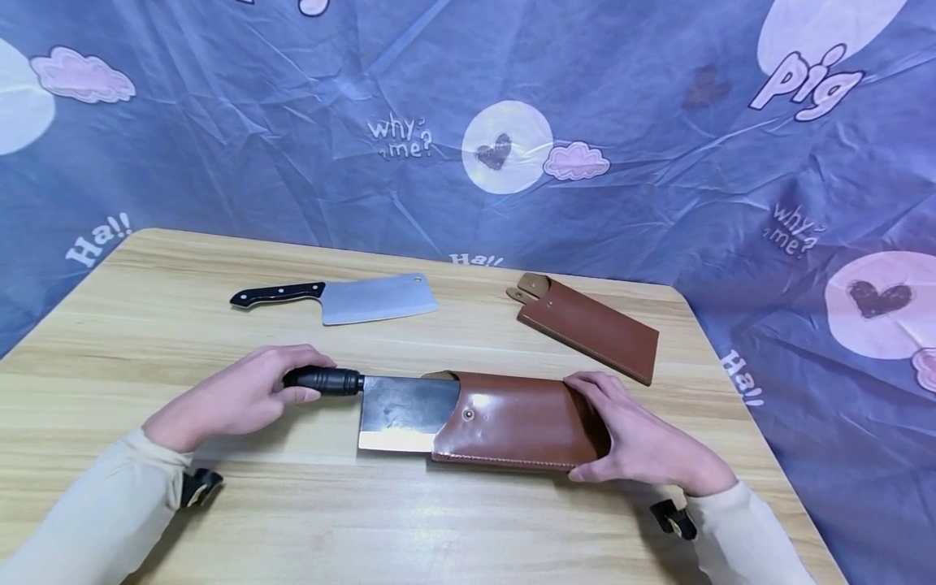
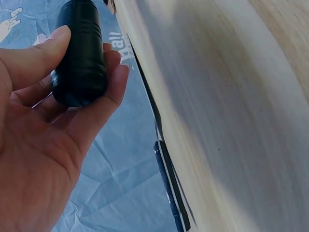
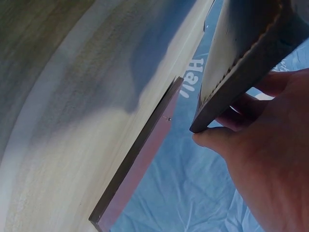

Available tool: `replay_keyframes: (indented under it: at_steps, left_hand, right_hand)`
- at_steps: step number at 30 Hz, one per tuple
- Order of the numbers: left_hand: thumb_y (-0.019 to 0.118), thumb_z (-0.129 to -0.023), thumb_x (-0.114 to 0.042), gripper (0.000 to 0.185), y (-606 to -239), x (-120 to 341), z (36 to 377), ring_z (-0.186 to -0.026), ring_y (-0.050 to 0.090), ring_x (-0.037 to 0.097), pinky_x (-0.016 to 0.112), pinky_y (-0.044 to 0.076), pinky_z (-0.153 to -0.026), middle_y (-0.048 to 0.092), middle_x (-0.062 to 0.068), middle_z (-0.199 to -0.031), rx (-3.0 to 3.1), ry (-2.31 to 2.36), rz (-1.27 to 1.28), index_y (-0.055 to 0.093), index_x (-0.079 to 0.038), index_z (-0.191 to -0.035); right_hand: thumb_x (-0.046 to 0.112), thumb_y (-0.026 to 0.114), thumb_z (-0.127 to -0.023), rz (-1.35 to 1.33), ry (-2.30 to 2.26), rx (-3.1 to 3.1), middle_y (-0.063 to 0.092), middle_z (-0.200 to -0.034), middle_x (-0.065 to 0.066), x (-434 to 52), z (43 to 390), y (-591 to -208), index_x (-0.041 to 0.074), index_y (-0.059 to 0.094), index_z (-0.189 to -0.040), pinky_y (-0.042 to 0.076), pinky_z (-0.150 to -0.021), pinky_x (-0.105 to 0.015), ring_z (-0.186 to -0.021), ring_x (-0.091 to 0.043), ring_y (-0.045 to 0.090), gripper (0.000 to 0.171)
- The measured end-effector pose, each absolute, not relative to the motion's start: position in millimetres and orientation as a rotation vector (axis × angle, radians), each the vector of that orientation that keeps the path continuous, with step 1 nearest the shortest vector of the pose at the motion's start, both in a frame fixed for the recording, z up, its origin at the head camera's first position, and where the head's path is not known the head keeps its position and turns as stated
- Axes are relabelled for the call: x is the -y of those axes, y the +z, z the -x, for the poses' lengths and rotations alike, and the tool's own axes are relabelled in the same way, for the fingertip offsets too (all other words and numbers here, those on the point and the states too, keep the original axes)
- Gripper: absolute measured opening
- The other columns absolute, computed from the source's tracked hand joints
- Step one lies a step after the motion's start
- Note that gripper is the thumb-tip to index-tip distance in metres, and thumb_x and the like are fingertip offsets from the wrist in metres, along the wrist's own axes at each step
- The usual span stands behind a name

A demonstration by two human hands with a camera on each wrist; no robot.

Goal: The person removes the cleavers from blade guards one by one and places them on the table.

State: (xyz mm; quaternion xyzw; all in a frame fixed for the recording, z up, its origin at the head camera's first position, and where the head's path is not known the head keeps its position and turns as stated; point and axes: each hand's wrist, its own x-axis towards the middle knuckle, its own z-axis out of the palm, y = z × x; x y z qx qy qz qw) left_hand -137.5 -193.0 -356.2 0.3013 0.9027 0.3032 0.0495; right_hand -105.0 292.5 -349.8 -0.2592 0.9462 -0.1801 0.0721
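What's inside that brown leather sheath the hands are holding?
The brown sheath holds a dark cleaver; its handle and rear blade stick out, while the front of the blade is hidden inside.

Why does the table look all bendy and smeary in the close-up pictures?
In both wrist views the wide lens curves the wooden table and its grain smears soft; the left hand around the black handle stays sharper. In the head view the table edges bow slightly, and pale glare sits on the dark cleaver's bottom edge.

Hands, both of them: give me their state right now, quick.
Left hand: fingers curled round the black handle of the dark cleaver.
Right hand: grips the closed end of the brown leather sheath.
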Motion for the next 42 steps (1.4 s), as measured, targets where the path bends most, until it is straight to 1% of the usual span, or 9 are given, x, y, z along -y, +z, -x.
replay_keyframes:
  at_steps: [5, 10, 13, 20, 21, 24, 30, 37, 42]
  left_hand:
    - [0.071, -0.089, -0.01, 0.036, -355.9, 194.8, 137.0, -0.106, 0.061, 0.032, 0.059, 0.045, -0.094, 0.066, 0.008, -0.118, -2.761, 0.919, -0.896, 0.064, -0.005, -0.124]
    - [0.071, -0.089, -0.009, 0.036, -357.0, 195.4, 137.0, -0.105, 0.062, 0.029, 0.057, 0.046, -0.094, 0.066, 0.007, -0.118, -2.767, 0.921, -0.862, 0.064, -0.007, -0.124]
    - [0.071, -0.089, -0.01, 0.036, -358.1, 195.5, 137.1, -0.105, 0.062, 0.03, 0.058, 0.046, -0.093, 0.066, 0.007, -0.117, -2.76, 0.922, -0.888, 0.064, -0.006, -0.124]
    - [0.077, -0.084, -0.014, 0.041, -361.3, 195.3, 137.0, -0.102, 0.062, 0.018, 0.048, 0.051, -0.092, 0.064, -0.008, -0.111, -2.762, 0.865, -0.991, 0.065, -0.008, -0.124]
    - [0.077, -0.085, -0.014, 0.041, -361.7, 195.4, 137.0, -0.102, 0.062, 0.018, 0.047, 0.051, -0.091, 0.064, -0.008, -0.111, -2.762, 0.856, -1.008, 0.065, -0.007, -0.123]
    - [0.077, -0.085, -0.014, 0.038, -362.0, 195.2, 136.7, -0.103, 0.063, 0.022, 0.05, 0.05, -0.092, 0.065, -0.003, -0.112, -2.763, 0.851, -1.03, 0.066, -0.006, -0.121]
    - [0.075, -0.087, -0.014, 0.036, -359.6, 197.1, 136.3, -0.107, 0.062, 0.034, 0.058, 0.046, -0.095, 0.068, 0.008, -0.115, -2.774, 0.901, -0.911, 0.066, -0.005, -0.12]
    - [0.075, -0.087, -0.016, 0.037, -360.0, 201.0, 136.2, -0.107, 0.062, 0.037, 0.06, 0.045, -0.094, 0.067, 0.01, -0.116, -2.8, 0.925, -0.872, 0.066, -0.007, -0.122]
    - [0.075, -0.087, -0.013, 0.038, -360.8, 202.9, 138.2, -0.108, 0.062, 0.036, 0.06, 0.044, -0.095, 0.067, 0.011, -0.118, -2.811, 0.927, -0.851, 0.065, -0.006, -0.123]
  right_hand:
    - [0.057, 0.089, -0.058, 0.771, -0.541, -2.847, 0.034, -0.144, -0.001, -292.6, 105.3, -348.5, 0.01, 0.037, -0.147, 0.042, -0.102, -0.045, -0.129, -0.017, 0.036, 0.114]
    - [0.052, 0.091, -0.057, 0.779, -0.544, -2.852, 0.034, -0.145, -0.004, -293.4, 105.6, -348.7, 0.008, 0.037, -0.146, 0.041, -0.103, -0.045, -0.13, -0.019, 0.037, 0.113]
    - [0.051, 0.091, -0.057, 0.796, -0.534, -2.858, 0.034, -0.145, -0.005, -293.7, 106.2, -349.2, 0.007, 0.037, -0.146, 0.041, -0.103, -0.045, -0.13, -0.02, 0.036, 0.113]
    - [0.05, 0.092, -0.055, 0.844, -0.507, -2.9, 0.034, -0.144, -0.007, -294.6, 107.5, -349.5, 0.005, 0.038, -0.144, 0.043, -0.101, -0.045, -0.129, -0.02, 0.036, 0.113]
    - [0.049, 0.093, -0.055, 0.845, -0.506, -2.902, 0.034, -0.143, -0.007, -294.8, 107.5, -349.5, 0.005, 0.038, -0.144, 0.043, -0.1, -0.045, -0.129, -0.02, 0.036, 0.113]
    - [0.048, 0.093, -0.055, 0.845, -0.509, -2.902, 0.034, -0.143, -0.006, -295.0, 107.7, -349.6, 0.005, 0.038, -0.144, 0.043, -0.1, -0.046, -0.128, -0.02, 0.036, 0.113]
    - [0.05, 0.092, -0.056, 0.857, -0.523, -2.903, 0.035, -0.142, -0.006, -295.5, 109.1, -348.6, 0.005, 0.039, -0.144, 0.044, -0.099, -0.046, -0.127, -0.019, 0.036, 0.112]
    - [0.049, 0.093, -0.055, 0.868, -0.515, -2.917, 0.037, -0.141, -0.004, -296.9, 110.6, -348.2, 0.004, 0.04, -0.144, 0.044, -0.099, -0.045, -0.127, -0.018, 0.035, 0.113]
    - [0.05, 0.093, -0.055, 0.855, -0.518, -2.921, 0.036, -0.14, -0.004, -298.8, 110.9, -348.1, 0.005, 0.04, -0.144, 0.044, -0.098, -0.045, -0.126, -0.017, 0.036, 0.112]
